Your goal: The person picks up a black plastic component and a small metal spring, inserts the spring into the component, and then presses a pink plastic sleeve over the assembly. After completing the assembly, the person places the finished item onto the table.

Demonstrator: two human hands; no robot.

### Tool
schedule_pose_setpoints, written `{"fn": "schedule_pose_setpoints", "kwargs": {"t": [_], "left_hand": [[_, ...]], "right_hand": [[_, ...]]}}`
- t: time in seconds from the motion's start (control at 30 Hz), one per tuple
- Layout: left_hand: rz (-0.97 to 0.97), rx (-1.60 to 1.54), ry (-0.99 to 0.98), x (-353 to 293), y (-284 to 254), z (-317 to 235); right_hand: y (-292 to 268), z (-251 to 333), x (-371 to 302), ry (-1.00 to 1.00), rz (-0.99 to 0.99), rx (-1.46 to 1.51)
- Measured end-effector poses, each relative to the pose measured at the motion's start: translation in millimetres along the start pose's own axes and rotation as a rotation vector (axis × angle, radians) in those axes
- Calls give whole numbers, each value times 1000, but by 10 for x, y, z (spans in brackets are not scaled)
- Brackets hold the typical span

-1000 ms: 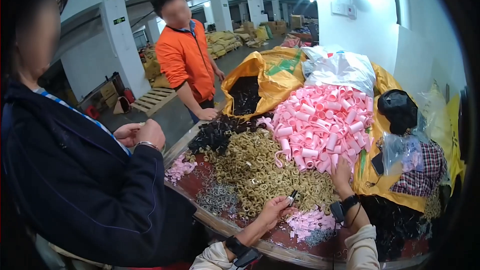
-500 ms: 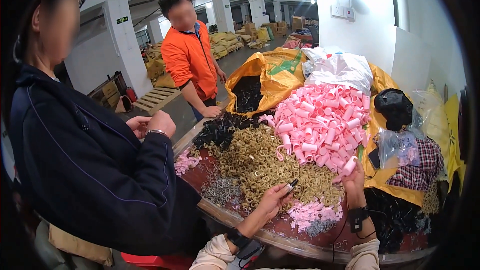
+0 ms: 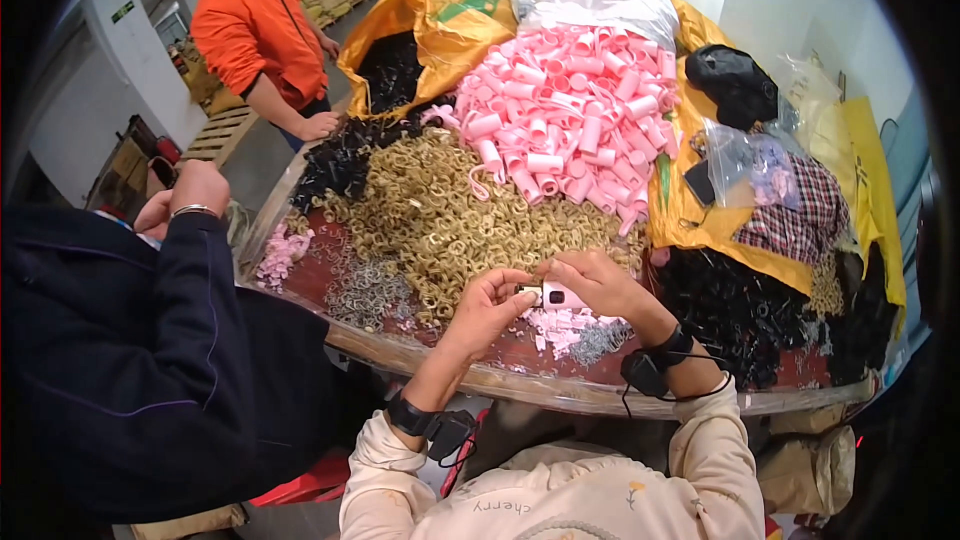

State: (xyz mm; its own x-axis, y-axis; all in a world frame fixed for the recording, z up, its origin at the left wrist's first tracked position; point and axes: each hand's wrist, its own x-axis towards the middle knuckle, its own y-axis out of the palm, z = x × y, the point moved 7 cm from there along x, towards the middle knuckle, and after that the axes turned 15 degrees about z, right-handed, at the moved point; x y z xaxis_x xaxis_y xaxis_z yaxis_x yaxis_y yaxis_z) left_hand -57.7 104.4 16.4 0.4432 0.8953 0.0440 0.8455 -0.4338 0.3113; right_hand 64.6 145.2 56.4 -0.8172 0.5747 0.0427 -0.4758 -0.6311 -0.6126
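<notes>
In front of me both hands meet over the near edge of the heap of brass-coloured rings (image 3: 440, 210). My left hand (image 3: 485, 315) is closed in a pinch on a small black and silver piece (image 3: 528, 291). My right hand (image 3: 600, 285) curls over a pink plastic sleeve (image 3: 563, 295) that has a dark opening in its side. The sleeve and the small piece meet end to end; how far one sits inside the other I cannot tell. Just beyond lies a big pile of pink sleeves (image 3: 570, 110). Small pink parts (image 3: 548, 330) lie below my hands.
Silver metal clips (image 3: 370, 295) lie on the red tabletop (image 3: 490, 348). A yellow sack (image 3: 440, 25) holds black parts; more black parts (image 3: 725, 310) lie at right by a checked cloth (image 3: 800, 210). A dark-jacketed person (image 3: 110, 340) stands left, an orange-jacketed person (image 3: 250, 30) beyond.
My hands have come together: the right brought its pink sleeve leftward to the small piece in my left hand. The view has tilted down.
</notes>
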Motion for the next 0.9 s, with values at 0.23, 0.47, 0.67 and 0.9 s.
{"fn": "schedule_pose_setpoints", "kwargs": {"t": [0.23,0.47,0.67,0.9], "left_hand": [[45,56,-66,10,25,222],[18,-58,-102,64,-70,405],[22,-160,-183,110,-85,523],[3,-305,-204,143,-108,649]], "right_hand": [[87,-161,-54,131,28,104],[125,-261,-107,294,-17,72],[124,-280,-134,195,-79,-29],[158,-272,-174,165,-133,76]]}}
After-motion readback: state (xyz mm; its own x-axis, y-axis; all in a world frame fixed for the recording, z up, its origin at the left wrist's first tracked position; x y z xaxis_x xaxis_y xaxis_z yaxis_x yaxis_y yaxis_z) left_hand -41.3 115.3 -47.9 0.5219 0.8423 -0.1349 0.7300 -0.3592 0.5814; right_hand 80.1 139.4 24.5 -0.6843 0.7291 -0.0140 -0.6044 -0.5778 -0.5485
